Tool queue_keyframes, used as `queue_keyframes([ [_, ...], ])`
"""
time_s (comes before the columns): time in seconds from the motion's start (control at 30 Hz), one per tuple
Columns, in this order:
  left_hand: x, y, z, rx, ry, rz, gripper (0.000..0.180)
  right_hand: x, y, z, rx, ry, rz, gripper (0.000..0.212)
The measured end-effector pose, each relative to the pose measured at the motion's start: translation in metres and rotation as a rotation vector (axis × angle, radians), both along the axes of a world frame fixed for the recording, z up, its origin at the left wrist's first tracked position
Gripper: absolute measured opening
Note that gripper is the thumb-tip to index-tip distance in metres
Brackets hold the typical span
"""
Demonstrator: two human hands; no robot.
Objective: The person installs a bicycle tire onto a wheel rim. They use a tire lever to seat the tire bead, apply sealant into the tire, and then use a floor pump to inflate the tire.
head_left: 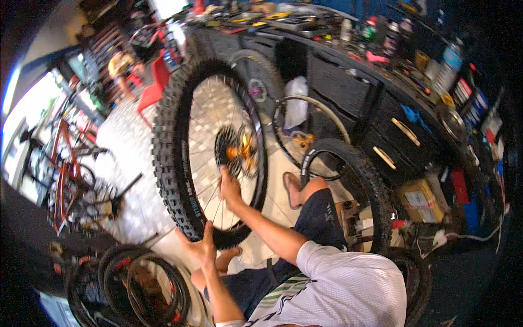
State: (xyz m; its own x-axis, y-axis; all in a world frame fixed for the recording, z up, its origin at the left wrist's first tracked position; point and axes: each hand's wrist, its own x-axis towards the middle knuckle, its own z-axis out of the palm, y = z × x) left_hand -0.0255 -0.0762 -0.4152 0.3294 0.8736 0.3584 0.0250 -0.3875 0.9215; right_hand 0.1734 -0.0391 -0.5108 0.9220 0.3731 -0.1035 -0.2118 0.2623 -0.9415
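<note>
A bicycle wheel [188, 210] with a chunky black knobby tyre stands upright before me, tilted slightly. At its centre are a dark cassette [226, 147] and an orange hub [245, 151]. My left hand [200, 246] is closed on the tyre at the bottom, its thumb up along the sidewall. Just below the cassette, my right hand [230, 189] is closed at the middle of the wheel among the spokes; its fingertips are partly hidden. Beside my right leg rest another knobby tyre [376, 201] and a thinner wheel [342, 122] with an orange hub.
A long dark workbench [348, 54] with tools, bottles and spray cans curves along the right. A cardboard box [420, 200] sits under it. Several tyres [117, 272] lie at lower left. An orange bicycle [64, 163] and a red chair [153, 84] stand farther left; a person [121, 65] sits beyond.
</note>
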Motion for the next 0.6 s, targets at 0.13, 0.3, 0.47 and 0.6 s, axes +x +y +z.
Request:
queue_keyframes([
  [0.13,0.033,-0.003,0.024,0.157,0.31,-0.076,0.045,-0.017,-0.013,-0.046,0.082,0.681,0.217,0.065],
  [0.3,0.068,0.014,0.006,0.208,0.398,-0.154,0.036,-0.032,-0.01,-0.124,0.083,0.852,0.438,0.078],
  [0.47,0.069,0.049,-0.034,0.118,0.561,-0.053,0.039,0.02,-0.045,-0.11,-0.418,0.302,1.0,0.077],
  [0.6,0.054,0.098,-0.084,0.026,0.399,-0.008,0.043,0.15,-0.108,0.006,-0.499,-0.689,0.839,0.028],
])
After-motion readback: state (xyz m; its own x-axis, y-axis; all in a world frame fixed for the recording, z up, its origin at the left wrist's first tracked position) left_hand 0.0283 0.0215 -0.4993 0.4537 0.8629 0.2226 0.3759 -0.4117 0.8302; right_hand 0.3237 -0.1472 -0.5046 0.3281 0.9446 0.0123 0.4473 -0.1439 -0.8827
